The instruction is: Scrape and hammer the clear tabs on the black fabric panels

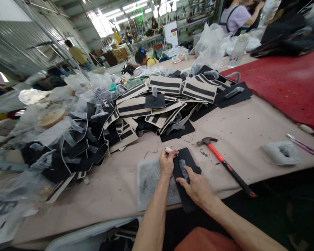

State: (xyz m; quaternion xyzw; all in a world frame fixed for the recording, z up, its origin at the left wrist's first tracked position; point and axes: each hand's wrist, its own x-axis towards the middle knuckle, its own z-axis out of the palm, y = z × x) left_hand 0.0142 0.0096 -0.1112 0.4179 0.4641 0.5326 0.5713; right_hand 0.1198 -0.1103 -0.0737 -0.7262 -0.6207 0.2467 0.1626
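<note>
Black panel [187,199], 5 o'clock from view centre: partly hidden beneath the right hand [199,186].
White tool [168,150]: middle covered by the left hand [167,163]; tip too small to identify.
Grey slab [148,181], 6 o'clock: partly obscured by left forearm [155,209] and panel.
White bin [94,230], 7 o'clock: cropped by bottom edge; contents unclear.
Far workers [117,36], 11 o'clock: blurred; handwork indiscernible.
Red sheet [277,69], 2 o'clock: cropped by right edge.

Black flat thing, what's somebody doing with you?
A person's right hand rests on the black panel, by its plastic-wrapped strip. Their left hand holds a small white object at the panel's edge; I can't tell what it is. The panel partly covers a grey mat. A hammer lies to the right, and more panels are heaped behind.
</note>
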